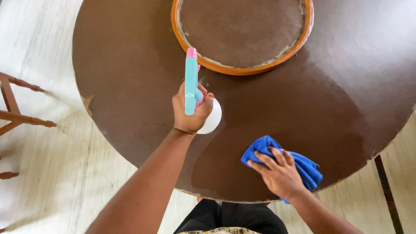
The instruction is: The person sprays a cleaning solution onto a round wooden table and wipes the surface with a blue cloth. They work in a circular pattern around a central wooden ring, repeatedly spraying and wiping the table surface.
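Note:
My left hand (189, 113) grips a spray bottle (191, 82) with a teal and pink trigger head and a white body, held above a round dark brown table (130, 69), its nozzle aimed toward the far side. My right hand (279, 173) lies flat with fingers spread on a crumpled blue cloth (307, 167), pressing it onto the table near the front edge. The table's surface looks worn, with chipped spots at its left rim.
A round orange-rimmed frame (242, 69) lies on the far middle of the table. Turned wooden chair parts (17, 117) stand at the left over a pale floor. A dark strip (385, 190) runs along the floor at the right.

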